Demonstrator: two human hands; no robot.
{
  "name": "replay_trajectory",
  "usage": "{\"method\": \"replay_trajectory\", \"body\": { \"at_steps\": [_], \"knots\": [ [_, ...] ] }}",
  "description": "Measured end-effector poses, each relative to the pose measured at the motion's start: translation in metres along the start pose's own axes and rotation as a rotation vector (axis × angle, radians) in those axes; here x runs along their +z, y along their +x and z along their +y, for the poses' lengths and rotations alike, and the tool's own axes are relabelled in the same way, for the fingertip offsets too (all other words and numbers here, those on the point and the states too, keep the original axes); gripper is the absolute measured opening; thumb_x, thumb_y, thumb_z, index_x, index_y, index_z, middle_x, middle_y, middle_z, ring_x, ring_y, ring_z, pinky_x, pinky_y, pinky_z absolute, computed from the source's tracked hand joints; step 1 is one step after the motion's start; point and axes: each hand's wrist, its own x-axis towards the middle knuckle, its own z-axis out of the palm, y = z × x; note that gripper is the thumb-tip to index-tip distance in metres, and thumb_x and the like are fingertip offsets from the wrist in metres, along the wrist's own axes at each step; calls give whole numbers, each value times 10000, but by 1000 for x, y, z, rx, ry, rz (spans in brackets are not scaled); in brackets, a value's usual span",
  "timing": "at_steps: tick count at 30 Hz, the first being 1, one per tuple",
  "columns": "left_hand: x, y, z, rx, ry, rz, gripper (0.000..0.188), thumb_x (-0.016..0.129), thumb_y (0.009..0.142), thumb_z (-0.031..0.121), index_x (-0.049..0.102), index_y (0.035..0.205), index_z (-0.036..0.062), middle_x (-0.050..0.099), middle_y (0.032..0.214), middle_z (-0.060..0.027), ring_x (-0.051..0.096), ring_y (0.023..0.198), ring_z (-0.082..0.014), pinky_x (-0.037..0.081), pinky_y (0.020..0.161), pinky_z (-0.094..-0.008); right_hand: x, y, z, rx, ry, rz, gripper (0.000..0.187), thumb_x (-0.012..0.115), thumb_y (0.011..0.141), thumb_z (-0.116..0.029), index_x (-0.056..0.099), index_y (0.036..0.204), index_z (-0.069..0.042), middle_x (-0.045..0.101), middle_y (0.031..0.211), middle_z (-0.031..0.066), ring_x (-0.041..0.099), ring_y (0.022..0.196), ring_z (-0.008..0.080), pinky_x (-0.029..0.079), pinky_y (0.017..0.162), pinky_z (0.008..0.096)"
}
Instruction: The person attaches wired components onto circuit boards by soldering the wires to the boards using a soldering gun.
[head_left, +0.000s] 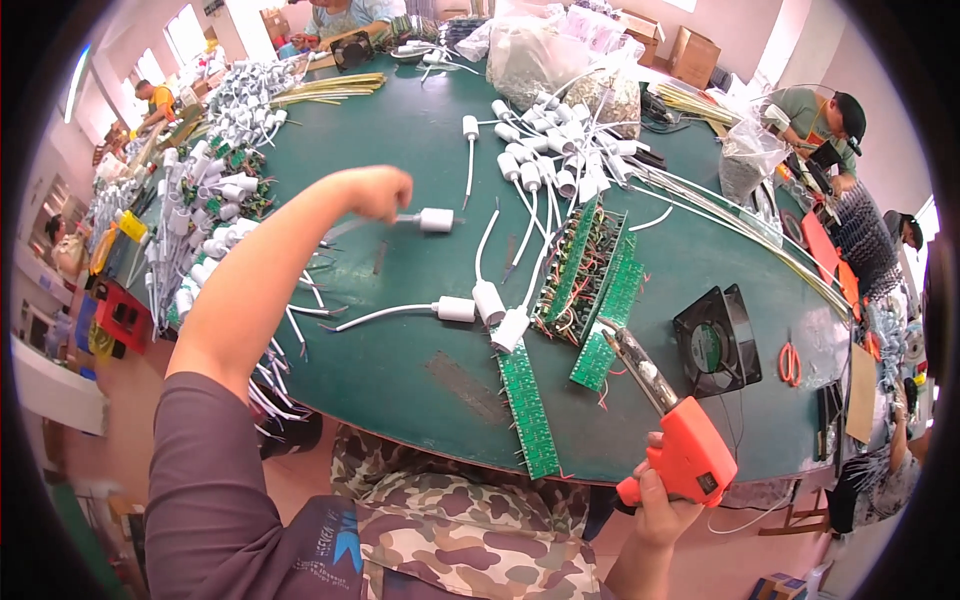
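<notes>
My right hand (pixel 660 512) is wrapped round the handle of a red gun-shaped soldering iron (pixel 692 452). Its metal barrel points up and left, with the tip over the green circuit boards (pixel 602 345). My left hand (pixel 372 192) is raised over the table's left middle, fingers curled and slightly blurred. Just below its fingertips lies a white cylindrical lamp cap with a cable (pixel 436 220); whether the fingers grip that cable is not clear. Nearer me lie another white cap (pixel 456 309) and two more caps (pixel 489 300) beside a narrow green board strip (pixel 528 410).
Piles of white caps stand at left (pixel 215 190) and far middle (pixel 560 140). A black fan (pixel 716 340) and orange-handled scissors (pixel 790 362) lie right. Long pale strips (pixel 750 235) run along the right side. Plastic bags (pixel 540 60) stand behind. Other people work around the table.
</notes>
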Motion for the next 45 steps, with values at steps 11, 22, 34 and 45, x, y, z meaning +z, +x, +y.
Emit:
{"method": "replay_trajectory", "body": {
  "at_steps": [11, 22, 34, 45],
  "knots": [
    [43, -42, 56, -48, 71, 124, 513, 713, 819, 206, 521, 1274, 71, 552, 1255, -157, 562, 1143, -336, 468, 965, -401, -2, -17, -5, -11, 21, -47, 424, 650, 819, 3, 536, 1221, 77, 633, 1148, 221, 621, 769, 158, 529, 686, 280],
    [52, -115, 152, 423, -255, 505, 206, 664, 824, 54, 613, 1024, 48, 530, 1003, -101, 592, 906, -289, 499, 801, -353, 0, -23, -6, 25, 67, -78, 434, 663, 812, 8, 535, 1219, 90, 636, 1132, 234, 629, 755, 164, 534, 692, 292],
    [159, -137, 179, 444, -391, 772, 152, 695, 750, 31, 613, 878, 44, 574, 975, -121, 585, 866, -312, 486, 745, -404, -11, -31, 8, 14, -71, -259, 426, 721, 800, -25, 567, 1184, 77, 647, 1116, 237, 637, 794, 183, 544, 700, 303],
    [162, -126, 174, 449, -168, 905, 209, 724, 711, 20, 652, 906, 51, 580, 1036, -124, 586, 880, -302, 479, 755, -397, 6, -28, 8, 176, -242, -301, 316, 731, 719, -28, 683, 1029, 8, 697, 970, 124, 674, 871, 270, 515, 818, 362]
  ]
}}
